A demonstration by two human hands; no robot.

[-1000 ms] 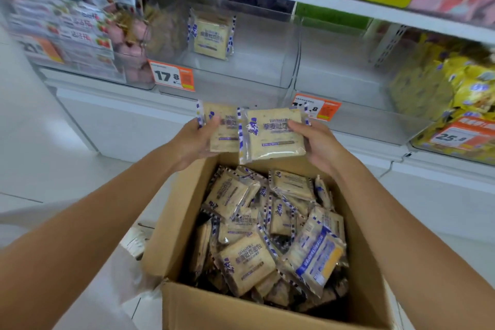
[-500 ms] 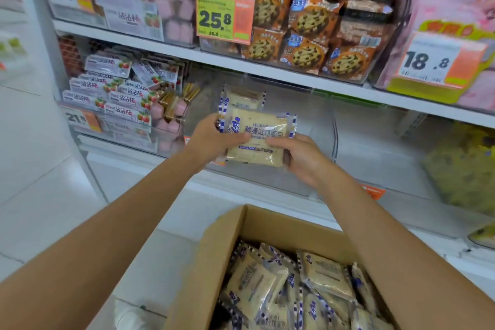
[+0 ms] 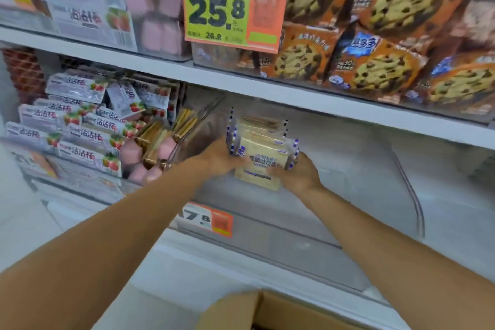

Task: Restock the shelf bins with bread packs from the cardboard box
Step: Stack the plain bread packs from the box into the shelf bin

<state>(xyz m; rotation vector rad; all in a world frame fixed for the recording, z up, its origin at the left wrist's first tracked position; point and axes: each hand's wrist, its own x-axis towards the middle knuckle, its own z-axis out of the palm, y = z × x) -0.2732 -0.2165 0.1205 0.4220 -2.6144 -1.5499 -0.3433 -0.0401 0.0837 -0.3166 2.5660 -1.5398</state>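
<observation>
A clear plastic shelf bin (image 3: pixel 348 169) surrounds both hands, its walls glossy and see-through. Above the hands sit orange cookie bags (image 3: pixel 375 67) showing chocolate-chip biscuits. Below the wrists, a brown cardboard box (image 3: pixel 241 311) shows one corner. Up and left of the hands hangs a green-and-orange price tag (image 3: pixel 233 5) reading 25.8. The left hand (image 3: pixel 217 158) and right hand (image 3: pixel 297 174) curl round opposite edges of the bread packs (image 3: pixel 261 166): pale square slices in clear film with blue-checked seams, held inside the bin. Under the left forearm a smaller orange tag (image 3: pixel 211 218) reads 7.8.
</observation>
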